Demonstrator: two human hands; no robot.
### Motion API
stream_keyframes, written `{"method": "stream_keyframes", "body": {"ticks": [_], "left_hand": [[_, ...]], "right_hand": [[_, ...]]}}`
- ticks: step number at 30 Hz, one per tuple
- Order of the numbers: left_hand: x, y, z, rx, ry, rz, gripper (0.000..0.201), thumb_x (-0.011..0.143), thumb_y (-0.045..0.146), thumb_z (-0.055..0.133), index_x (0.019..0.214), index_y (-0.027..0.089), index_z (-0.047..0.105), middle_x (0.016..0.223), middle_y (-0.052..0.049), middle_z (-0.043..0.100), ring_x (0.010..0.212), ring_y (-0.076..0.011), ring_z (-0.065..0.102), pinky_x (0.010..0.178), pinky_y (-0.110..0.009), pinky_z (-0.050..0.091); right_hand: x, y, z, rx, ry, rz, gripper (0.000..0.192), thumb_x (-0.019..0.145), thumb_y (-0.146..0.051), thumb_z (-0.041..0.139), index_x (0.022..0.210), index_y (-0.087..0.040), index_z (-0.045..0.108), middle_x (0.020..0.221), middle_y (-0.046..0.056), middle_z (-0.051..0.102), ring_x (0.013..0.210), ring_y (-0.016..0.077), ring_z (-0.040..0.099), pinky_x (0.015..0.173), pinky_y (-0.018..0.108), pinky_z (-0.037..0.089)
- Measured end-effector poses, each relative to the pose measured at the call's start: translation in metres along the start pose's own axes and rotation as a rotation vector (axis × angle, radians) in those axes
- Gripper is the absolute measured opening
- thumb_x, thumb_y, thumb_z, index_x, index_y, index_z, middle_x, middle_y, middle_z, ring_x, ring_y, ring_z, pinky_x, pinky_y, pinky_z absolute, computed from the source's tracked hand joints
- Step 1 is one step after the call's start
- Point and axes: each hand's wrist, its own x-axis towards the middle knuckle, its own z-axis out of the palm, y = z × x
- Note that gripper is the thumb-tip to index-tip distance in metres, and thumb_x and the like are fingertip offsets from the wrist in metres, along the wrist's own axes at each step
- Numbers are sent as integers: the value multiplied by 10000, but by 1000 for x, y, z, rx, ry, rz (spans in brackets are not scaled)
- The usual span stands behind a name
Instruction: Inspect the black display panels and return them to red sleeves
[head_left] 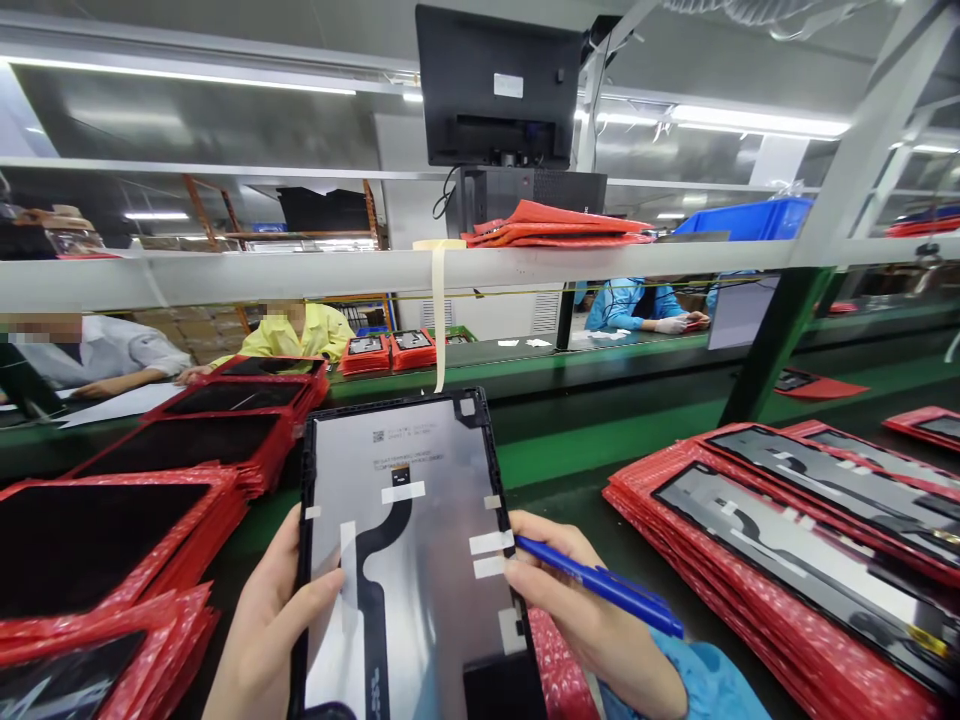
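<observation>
Both my hands hold up a tablet screen panel (442,560), its silvery back toward me with a black ribbon cable and white tape strips. My left hand (277,610) grips the left edge, thumb lying on the back. At the right edge, my right hand (570,590) pinches the panel near two white tape strips. A blue pen (607,580) also rests in the right hand, pointing down to the right. Part of a red bubble bag (559,660) shows below the panel.
Stacks of screens on red bubble bags stand at left (112,540) and right (750,560). A white shelf rail (300,280) crosses ahead, with red bags (562,225) and a monitor (502,90) above. A roll of tape (439,320) hangs down. Several people work beyond the bench.
</observation>
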Motion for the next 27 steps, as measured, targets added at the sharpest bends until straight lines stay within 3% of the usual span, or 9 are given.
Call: {"method": "stream_keyframes", "body": {"ticks": [3, 7, 11, 15, 18, 20, 24, 27], "left_hand": [[7, -3, -4, 1, -46, -2, 623, 580, 288, 766, 1184, 254, 616, 1020, 38, 755, 1002, -182, 676, 745, -122, 524], [8, -3, -7, -26, -72, -42, 650, 597, 300, 778, 1221, 265, 603, 1061, 28, 742, 1076, -222, 646, 813, -178, 529], [4, 0, -6, -43, -81, -70, 635, 604, 293, 786, 1215, 277, 617, 1053, 26, 745, 1091, -231, 638, 844, -190, 515], [-3, -1, -4, -14, -73, -45, 680, 626, 314, 780, 1272, 287, 566, 1080, 41, 740, 1024, -196, 670, 773, -141, 518], [-10, -5, -3, 50, -36, 5, 764, 643, 357, 777, 1345, 282, 487, 1181, 38, 704, 999, -167, 680, 809, -112, 494], [-15, -7, -3, 109, 0, 29, 818, 641, 391, 781, 1376, 261, 448, 1215, 15, 688, 1002, -173, 681, 826, -118, 489], [-20, -4, 1, 132, 18, 56, 805, 602, 392, 808, 1329, 238, 498, 1116, -15, 733, 976, -219, 695, 812, -171, 524], [-24, 2, 9, 116, 12, 67, 760, 547, 345, 842, 1246, 241, 562, 1008, -12, 764, 860, -222, 726, 706, -173, 557]], "right_hand": [[-2, 2, -4, 66, 6, 66, 296, 751, -359, 718, 1028, -254, 729, 987, 52, 699, 946, 241, 627, 845, 373, 492], [0, 0, -3, 16, 10, 40, 270, 741, -376, 715, 978, -252, 755, 994, 67, 725, 991, 276, 632, 887, 417, 486], [-1, 3, -1, 15, 35, 98, 315, 735, -401, 684, 988, -222, 744, 958, 78, 709, 841, 257, 646, 745, 386, 516], [0, 3, -2, -214, 167, -18, 219, 736, -387, 672, 860, -214, 725, 843, 36, 656, 787, 218, 587, 690, 316, 466], [7, -3, 0, -376, 80, -115, 217, 787, -355, 596, 636, -200, 600, 580, -46, 448, 582, 140, 429, 565, 260, 368], [12, -7, 2, -391, -6, -129, 257, 816, -344, 538, 606, -196, 517, 546, -74, 327, 525, 110, 301, 503, 247, 276], [15, -9, 5, -324, -40, -109, 273, 813, -344, 548, 606, -198, 444, 533, -92, 258, 514, 91, 222, 475, 236, 206], [15, -7, 5, -318, -32, -98, 270, 820, -344, 580, 622, -184, 491, 535, -86, 287, 509, 87, 235, 474, 231, 210]]}}
